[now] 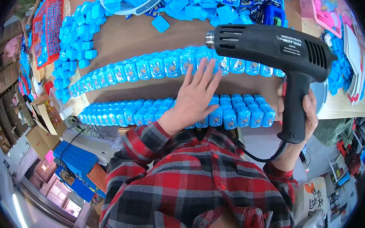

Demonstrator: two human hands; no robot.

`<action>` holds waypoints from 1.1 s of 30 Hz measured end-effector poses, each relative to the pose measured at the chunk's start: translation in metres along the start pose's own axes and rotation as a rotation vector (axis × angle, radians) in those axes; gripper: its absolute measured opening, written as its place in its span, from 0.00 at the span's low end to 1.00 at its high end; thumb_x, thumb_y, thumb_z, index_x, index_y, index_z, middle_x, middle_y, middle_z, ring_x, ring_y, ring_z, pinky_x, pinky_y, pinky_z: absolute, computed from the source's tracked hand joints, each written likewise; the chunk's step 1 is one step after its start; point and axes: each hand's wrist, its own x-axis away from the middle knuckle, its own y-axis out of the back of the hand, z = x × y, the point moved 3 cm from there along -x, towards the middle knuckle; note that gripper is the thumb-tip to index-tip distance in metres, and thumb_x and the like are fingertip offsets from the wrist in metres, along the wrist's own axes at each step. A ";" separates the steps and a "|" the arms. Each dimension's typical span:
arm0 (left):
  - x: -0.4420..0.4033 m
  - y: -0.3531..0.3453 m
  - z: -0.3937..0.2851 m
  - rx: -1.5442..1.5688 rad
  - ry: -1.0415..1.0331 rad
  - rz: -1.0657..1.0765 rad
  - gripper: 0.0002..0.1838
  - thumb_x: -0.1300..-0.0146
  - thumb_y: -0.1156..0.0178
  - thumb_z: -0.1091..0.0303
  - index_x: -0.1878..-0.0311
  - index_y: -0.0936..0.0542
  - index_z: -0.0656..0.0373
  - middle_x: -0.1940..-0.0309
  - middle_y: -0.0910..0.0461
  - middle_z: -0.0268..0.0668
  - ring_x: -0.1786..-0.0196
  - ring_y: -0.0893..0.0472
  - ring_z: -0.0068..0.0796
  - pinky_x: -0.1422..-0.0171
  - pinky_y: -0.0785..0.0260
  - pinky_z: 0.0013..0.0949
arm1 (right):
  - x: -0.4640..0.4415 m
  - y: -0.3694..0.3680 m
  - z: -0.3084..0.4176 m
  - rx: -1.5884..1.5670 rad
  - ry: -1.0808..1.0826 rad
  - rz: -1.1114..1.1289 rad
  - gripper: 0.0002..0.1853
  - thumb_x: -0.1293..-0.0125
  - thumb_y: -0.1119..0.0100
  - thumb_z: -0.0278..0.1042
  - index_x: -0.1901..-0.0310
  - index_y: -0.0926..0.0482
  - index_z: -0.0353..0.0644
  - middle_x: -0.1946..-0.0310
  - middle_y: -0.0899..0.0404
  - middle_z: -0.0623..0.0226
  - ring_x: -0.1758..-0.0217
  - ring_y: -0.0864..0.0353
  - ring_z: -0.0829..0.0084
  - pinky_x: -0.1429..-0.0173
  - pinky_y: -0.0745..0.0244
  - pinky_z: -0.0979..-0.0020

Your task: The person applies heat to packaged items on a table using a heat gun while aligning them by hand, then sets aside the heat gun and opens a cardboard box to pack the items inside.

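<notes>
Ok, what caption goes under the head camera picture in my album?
The right hand grips a black heat gun; the left hand is spread over rows of blue boxes.

The black heat gun (271, 48) reads "INDUSTRIAL HEAT GUN" on its side.

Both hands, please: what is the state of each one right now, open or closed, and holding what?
Left hand: open, fingers spread over the blue boxes; whether it touches them, I cannot tell.
Right hand: closed, holding the heat gun.

Brn tbl (131, 40) w/ blue boxes (156, 68)
</notes>
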 end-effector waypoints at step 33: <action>-0.015 -0.003 0.008 0.010 -0.046 0.043 0.46 0.56 0.32 0.60 0.35 0.41 0.66 0.30 0.54 0.56 0.27 0.57 0.56 0.28 0.62 0.59 | -0.019 -0.010 0.034 0.498 0.033 -0.124 0.28 0.45 0.46 0.36 0.44 0.36 0.29 0.65 0.24 0.43 0.78 0.23 0.66 0.76 0.29 0.77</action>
